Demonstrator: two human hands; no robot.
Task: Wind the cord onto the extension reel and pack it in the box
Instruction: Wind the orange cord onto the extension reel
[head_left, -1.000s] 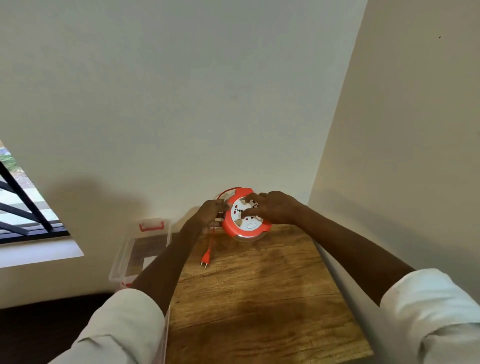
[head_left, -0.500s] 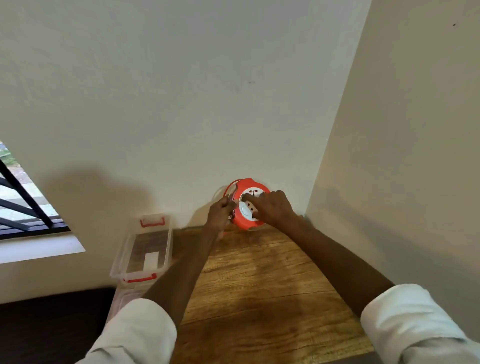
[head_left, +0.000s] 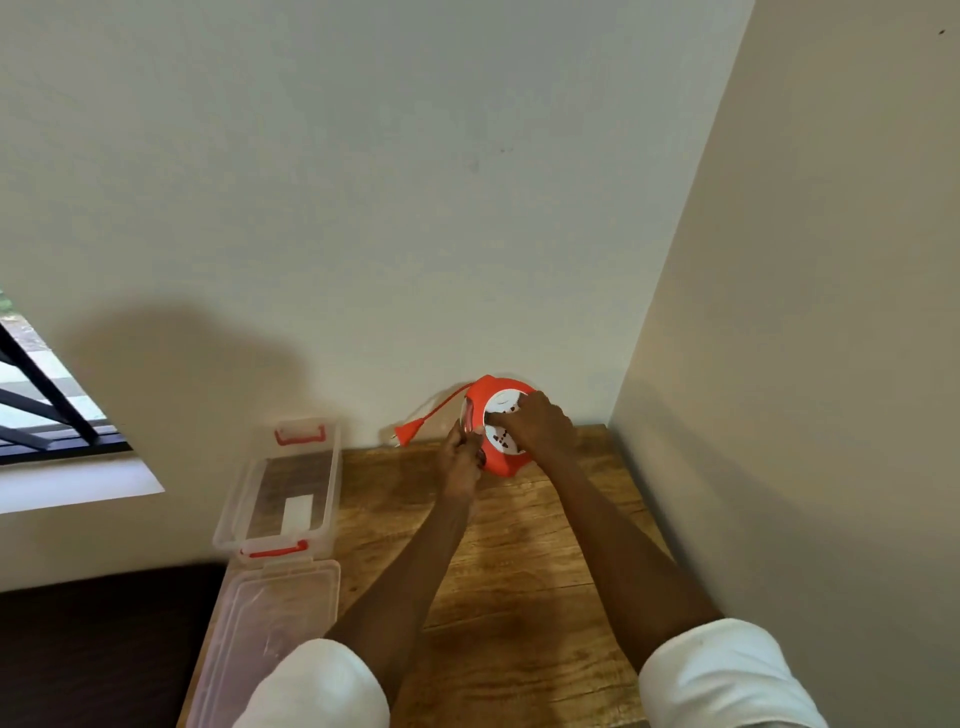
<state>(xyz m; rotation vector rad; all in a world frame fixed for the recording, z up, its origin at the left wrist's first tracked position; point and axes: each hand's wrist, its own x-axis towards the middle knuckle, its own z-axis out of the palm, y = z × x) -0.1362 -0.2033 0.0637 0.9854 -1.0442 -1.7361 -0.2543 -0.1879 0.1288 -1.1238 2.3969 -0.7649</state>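
Both arms are stretched out to the far end of the wooden table (head_left: 519, 571), up at about twelve o'clock, where the orange extension reel (head_left: 498, 462) is held tipped on edge, right by the wall. The right hand (head_left: 537, 426) is spread over the white socket face (head_left: 501, 415), fingers curled down onto it — a firm grip on the reel's front. The left hand (head_left: 460, 467) sits at the reel's nine o'clock side, fingers closed at the rim; whether they pinch the cord or just the rim, I cannot tell.

A short length of orange cord (head_left: 447, 402) runs free from the reel's ten o'clock edge, ending in the plug (head_left: 405, 432), which hangs just above the table's back edge, close to the wall. The rest of the cord is out of sight inside the reel.

Over at nine o'clock from the hands sits the clear plastic box (head_left: 228, 512) with red handles, open, on the table's left edge — well apart from the reel. Its clear lid (head_left: 265, 623) lies flat just nearer the person, touching the box's near end. White sleeves (head_left: 727, 675) are pushed up both forearms.
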